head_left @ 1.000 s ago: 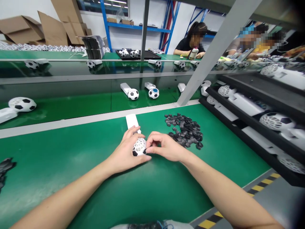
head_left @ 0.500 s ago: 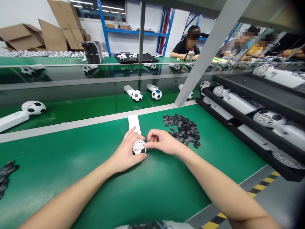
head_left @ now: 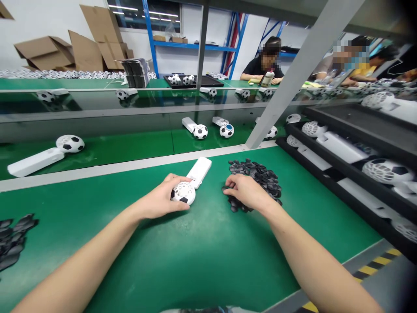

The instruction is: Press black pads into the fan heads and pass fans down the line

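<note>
My left hand [head_left: 163,198] is wrapped round the ball-shaped head of a white handheld fan [head_left: 184,193], patterned like a football with black patches and an open lattice. Its white handle points away from me and to the right on the green table [head_left: 182,256]. At the left edge of a pile of small black plastic pieces [head_left: 260,174], my right hand [head_left: 246,189] has its fingers curled in a pinch. A black piece shows at those fingertips. The hand covers part of the pile.
More black pieces [head_left: 16,239] lie at the far left. Beyond the table, a green conveyor [head_left: 137,150] carries more football fans. Stacked black trays [head_left: 325,161] with fans stand at the right. A slanted grey post [head_left: 293,82] rises in front. Several people sit at the back right.
My right hand has left the fan head and moved right to the black pile. The fan has turned, so its handle now leans right. The camera view has shifted slightly left.
</note>
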`<state>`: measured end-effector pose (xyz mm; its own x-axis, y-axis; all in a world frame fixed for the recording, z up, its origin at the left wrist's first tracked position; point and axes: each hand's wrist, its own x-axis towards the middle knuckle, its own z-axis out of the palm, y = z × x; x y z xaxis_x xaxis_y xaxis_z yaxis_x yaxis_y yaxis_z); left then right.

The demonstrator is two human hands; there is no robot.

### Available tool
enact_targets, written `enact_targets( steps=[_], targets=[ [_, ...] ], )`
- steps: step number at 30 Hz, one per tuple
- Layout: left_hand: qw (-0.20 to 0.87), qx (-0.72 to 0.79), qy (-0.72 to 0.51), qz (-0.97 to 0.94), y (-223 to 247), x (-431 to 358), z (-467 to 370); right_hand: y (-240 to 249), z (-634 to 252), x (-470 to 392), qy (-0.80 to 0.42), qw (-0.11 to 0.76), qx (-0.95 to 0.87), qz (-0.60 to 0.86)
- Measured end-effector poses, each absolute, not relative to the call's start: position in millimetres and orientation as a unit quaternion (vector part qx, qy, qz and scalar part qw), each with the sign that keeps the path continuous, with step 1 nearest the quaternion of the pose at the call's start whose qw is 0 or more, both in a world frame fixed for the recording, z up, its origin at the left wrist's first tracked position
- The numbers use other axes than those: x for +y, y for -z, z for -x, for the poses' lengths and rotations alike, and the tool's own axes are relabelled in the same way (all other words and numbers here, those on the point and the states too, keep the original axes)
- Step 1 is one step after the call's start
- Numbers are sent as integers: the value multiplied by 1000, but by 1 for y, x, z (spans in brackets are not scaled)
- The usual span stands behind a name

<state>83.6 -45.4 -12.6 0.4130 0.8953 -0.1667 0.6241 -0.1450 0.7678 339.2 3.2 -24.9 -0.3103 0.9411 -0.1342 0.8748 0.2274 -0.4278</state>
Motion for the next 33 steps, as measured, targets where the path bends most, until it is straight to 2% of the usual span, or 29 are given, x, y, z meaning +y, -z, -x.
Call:
enact_targets(
  steps=[3, 9, 15, 19, 24, 33],
  targets=[
    [401, 478, -165, -764, 10, -48, -85, 25, -343, 6, -237, 72, -790, 561],
    [358, 532, -212, -738, 17, -52, -98, 26, -340, 2, -238, 119, -826, 497],
    [388, 540, -228, -711, 19, -49, -98, 16, -333, -9, -427, 208, -759, 446],
    [384, 510, -225, -736, 18, -50, -98, 11, -326, -17, -487, 265, -730, 401],
    [404, 459, -211, -762, 17, -50, -96, 12, -314, -27, -413, 244, -794, 373],
    [397, 461, -206, -767, 16, -50, -95, 27, -305, -31, -262, 234, -898, 266]
  ],
)
